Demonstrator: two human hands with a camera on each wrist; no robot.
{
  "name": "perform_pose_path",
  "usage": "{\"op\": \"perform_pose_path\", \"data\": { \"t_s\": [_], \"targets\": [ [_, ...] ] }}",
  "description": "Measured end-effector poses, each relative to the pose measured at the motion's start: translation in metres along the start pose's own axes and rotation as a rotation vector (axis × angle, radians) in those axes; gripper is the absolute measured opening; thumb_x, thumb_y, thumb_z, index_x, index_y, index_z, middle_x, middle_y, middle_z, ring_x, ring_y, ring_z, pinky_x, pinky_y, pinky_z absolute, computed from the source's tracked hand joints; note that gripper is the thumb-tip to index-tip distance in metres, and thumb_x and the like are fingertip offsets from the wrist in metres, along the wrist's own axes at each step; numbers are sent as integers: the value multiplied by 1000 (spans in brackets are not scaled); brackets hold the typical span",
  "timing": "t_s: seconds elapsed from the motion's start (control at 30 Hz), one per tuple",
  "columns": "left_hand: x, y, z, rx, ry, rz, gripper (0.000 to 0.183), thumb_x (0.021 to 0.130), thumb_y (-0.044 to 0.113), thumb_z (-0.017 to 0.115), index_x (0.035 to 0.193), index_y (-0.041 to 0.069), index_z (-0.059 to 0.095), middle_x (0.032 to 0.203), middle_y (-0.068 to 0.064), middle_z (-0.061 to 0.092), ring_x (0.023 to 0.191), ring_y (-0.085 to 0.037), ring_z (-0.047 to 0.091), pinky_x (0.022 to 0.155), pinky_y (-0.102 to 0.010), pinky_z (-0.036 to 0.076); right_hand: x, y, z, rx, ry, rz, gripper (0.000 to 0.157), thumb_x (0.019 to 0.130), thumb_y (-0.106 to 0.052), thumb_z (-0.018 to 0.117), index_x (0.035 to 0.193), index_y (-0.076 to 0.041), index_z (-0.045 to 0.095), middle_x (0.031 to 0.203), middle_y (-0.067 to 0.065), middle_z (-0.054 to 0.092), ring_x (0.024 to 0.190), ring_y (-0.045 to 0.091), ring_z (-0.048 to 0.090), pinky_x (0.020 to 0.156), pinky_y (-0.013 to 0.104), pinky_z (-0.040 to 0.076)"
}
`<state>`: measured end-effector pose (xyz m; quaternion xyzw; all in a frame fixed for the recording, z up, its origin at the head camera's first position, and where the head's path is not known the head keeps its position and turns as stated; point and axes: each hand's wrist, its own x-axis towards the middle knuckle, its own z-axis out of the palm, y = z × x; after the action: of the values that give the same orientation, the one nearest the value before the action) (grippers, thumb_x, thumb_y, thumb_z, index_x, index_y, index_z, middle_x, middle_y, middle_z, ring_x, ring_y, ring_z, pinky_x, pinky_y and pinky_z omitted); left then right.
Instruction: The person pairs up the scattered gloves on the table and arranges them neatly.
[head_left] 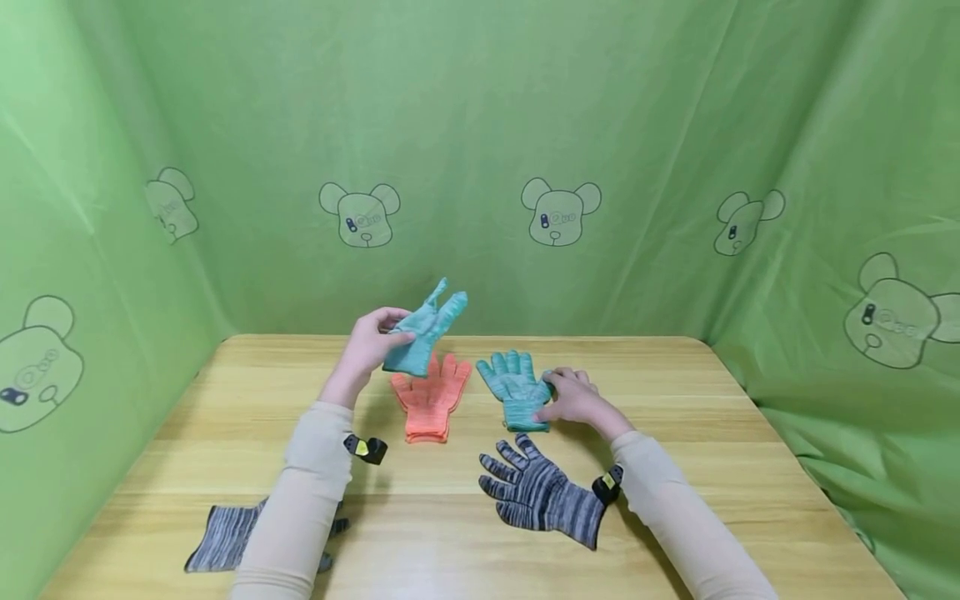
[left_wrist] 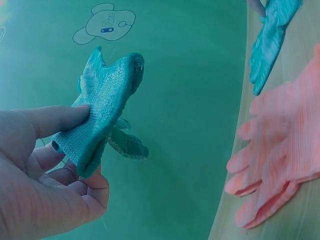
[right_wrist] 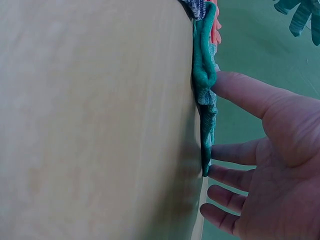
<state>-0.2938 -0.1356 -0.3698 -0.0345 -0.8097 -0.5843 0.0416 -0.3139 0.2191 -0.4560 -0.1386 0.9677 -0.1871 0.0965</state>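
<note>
My left hand (head_left: 371, 340) holds a teal knit glove (head_left: 422, 340) by the cuff, raised over the back of the table. In the left wrist view the thumb presses on the near face of that cuff and the other fingers lie behind it. A second teal glove (head_left: 516, 385) lies flat on the table, fingers pointing away. My right hand (head_left: 576, 398) touches its right side with thumb and fingertips. The right wrist view shows the fingers of this hand (right_wrist: 280, 150) fairly straight and spread. An orange glove (head_left: 429, 404) lies between the hands, below the raised one.
A grey-black striped glove (head_left: 543, 487) lies in front of the right hand. Another grey glove (head_left: 225, 537) lies at front left, partly covered by the left forearm. Green curtains (head_left: 465, 125) with bear heads enclose the wooden table (head_left: 420, 517) at the back and sides.
</note>
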Motion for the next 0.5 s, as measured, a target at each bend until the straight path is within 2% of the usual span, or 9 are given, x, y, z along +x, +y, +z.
{"op": "perform_pose_path", "data": {
  "t_s": [0.27,0.5],
  "targets": [
    [2,1,9,-32,-16,0,39,88,8,69,126,3,61,113,-15,61,100,-22,54,79,-26,48,-1,0,1,-2,-2,5,92,75,-46,80,146,-3,40,153,26,30,133,48,28,105,66,31],
    [3,3,16,-42,-30,-7,39,88,9,69,125,5,61,115,-13,60,104,-23,53,81,-27,47,2,2,2,-9,2,2,93,74,-48,80,146,-4,40,154,26,29,134,48,27,106,67,30]
  ]
}}
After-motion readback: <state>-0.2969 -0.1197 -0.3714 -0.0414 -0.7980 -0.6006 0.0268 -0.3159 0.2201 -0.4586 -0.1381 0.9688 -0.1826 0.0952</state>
